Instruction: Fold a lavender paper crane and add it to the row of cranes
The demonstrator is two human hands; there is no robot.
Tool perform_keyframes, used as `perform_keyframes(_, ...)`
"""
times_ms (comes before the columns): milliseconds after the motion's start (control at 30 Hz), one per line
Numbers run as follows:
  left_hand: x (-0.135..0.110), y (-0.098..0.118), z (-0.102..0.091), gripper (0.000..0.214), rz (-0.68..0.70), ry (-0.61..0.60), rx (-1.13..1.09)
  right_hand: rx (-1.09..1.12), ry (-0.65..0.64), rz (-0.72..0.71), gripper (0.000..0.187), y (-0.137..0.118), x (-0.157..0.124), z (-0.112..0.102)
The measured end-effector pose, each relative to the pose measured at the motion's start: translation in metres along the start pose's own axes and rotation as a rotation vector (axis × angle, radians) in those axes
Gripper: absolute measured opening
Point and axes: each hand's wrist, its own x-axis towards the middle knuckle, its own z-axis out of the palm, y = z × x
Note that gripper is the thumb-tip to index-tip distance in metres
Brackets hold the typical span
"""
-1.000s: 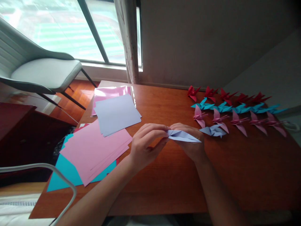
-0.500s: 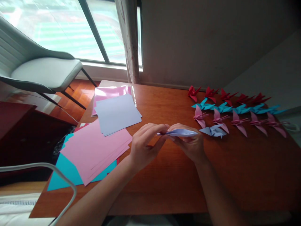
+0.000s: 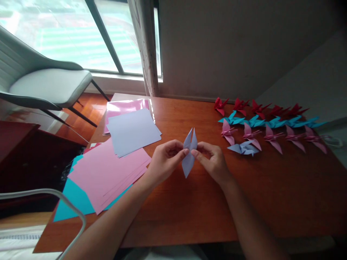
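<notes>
Left hand [image 3: 170,154] and right hand [image 3: 210,159], thumbs pinched against curled fingers, grip a crisp, pale-lilac folded paper [image 3: 187,164], kite-shaped with split twin points, above the glossy wooden table [image 3: 200,213].

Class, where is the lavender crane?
In the head view, the lavender crane lies on the table, right of the right hand, just below the pink cranes.

Table [image 3: 276,195] lies open right of the right hand [image 3: 213,160]; paper cranes [image 3: 274,122] block farther forward, paper sheets [image 3: 114,169] left of the left hand [image 3: 168,160].
</notes>
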Motion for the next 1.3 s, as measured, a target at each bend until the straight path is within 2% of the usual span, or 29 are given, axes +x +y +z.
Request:
perform_keyframes(167, 0.000, 0.001, 0.002, 0.029, -0.043, -0.009, -0.037, 0.134, 0.018, 0.076, 0.011, 0.002, 0.000, 0.003)
perform_keyframes(333, -0.001, -0.001, 0.007, 0.030, -0.095, -0.097, -0.036, 0.235, 0.059, 0.127, 0.020, 0.002, -0.001, 0.003)
perform_keyframes(500, -0.003, 0.000, 0.006, 0.036, -0.136, -0.122, 0.025, 0.176, 0.018, 0.123, 0.025, 0.003, 0.001, 0.006)
perform_keyframes(733, -0.005, 0.002, 0.011, 0.040, -0.182, -0.109, 0.036, 0.176, 0.073, 0.145, 0.031, 0.002, 0.001, 0.006)
perform_keyframes(967, -0.008, 0.001, 0.016, 0.040, -0.227, -0.170, 0.009, 0.165, 0.092, 0.126, 0.033, -0.001, 0.003, 0.004)
perform_keyframes(1133, -0.009, -0.005, 0.018, 0.037, -0.203, -0.164, 0.029, 0.168, 0.133, 0.148, 0.038, -0.002, 0.003, 0.005)
perform_keyframes(1300, -0.008, -0.007, 0.017, 0.035, -0.174, -0.208, 0.107, 0.173, 0.181, 0.115, 0.033, -0.001, 0.005, 0.005)
